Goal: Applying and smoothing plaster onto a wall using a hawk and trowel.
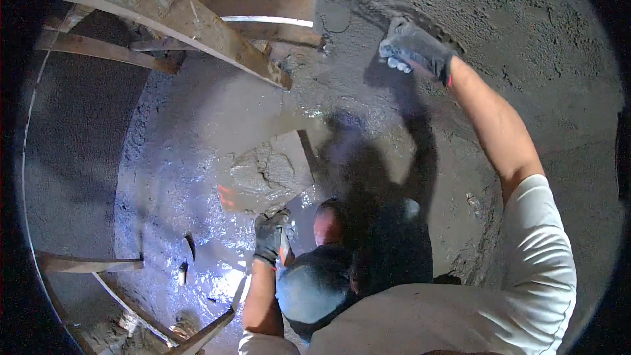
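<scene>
Mortar (266,169), wet and heavy, sat on a hawk gripped underneath by left hand (271,235); right hand (414,49) clenched, pressing wall (526,26).

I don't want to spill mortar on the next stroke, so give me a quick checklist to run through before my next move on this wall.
1. Left hand grip under the flat grey board: closed around its underside, ok.
2. Mortar on the board: a cracked heap remains, ok.
3. Board level: cannot tell, the lens bends the edges.
4. Right hand, in a grey glove, against the rough grey plastered wall: in contact, ok.
5. Tool under the right hand: cannot tell, the glove covers it.
6. Mortar-stained wooden planks clear of the right arm: off to the left, ok.
</scene>
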Available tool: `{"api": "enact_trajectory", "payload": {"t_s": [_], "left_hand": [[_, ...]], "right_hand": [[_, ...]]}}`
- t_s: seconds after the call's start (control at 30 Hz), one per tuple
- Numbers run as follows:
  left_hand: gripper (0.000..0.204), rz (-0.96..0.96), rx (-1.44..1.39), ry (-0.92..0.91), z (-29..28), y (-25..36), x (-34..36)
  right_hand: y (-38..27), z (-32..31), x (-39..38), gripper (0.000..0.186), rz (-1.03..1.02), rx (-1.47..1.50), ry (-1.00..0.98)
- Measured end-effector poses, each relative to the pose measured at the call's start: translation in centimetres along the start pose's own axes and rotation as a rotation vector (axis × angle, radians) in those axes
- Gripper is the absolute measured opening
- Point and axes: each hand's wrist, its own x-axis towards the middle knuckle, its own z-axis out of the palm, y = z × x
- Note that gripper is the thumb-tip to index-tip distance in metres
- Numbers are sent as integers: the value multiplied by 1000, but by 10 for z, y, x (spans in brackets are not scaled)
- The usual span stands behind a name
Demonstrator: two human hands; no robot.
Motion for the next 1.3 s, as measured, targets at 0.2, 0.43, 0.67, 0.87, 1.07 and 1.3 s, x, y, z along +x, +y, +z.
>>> {"api": "enact_trajectory", "payload": {"t_s": [0.2,0.43,0.67,0.87,1.07,1.3], "left_hand": [[7,585,555,97,-11,-25,9],[12,152,-16,-71,-2,-9,7],[13,320,329,-210,31,9,23],[21,612,890,-351,58,28,53],[19,602,853,-462,75,52,54],[24,788,689,-385,78,21,69]], "right_hand": [[45,44,23,32,41,-774,9],[30,28,17,34,-471,-1720,215],[15,55,-51,21,-474,-1610,262],[58,123,-127,23,-47,-894,103],[78,100,-174,27,20,-759,66],[114,75,-203,31,-79,-777,283]]}}
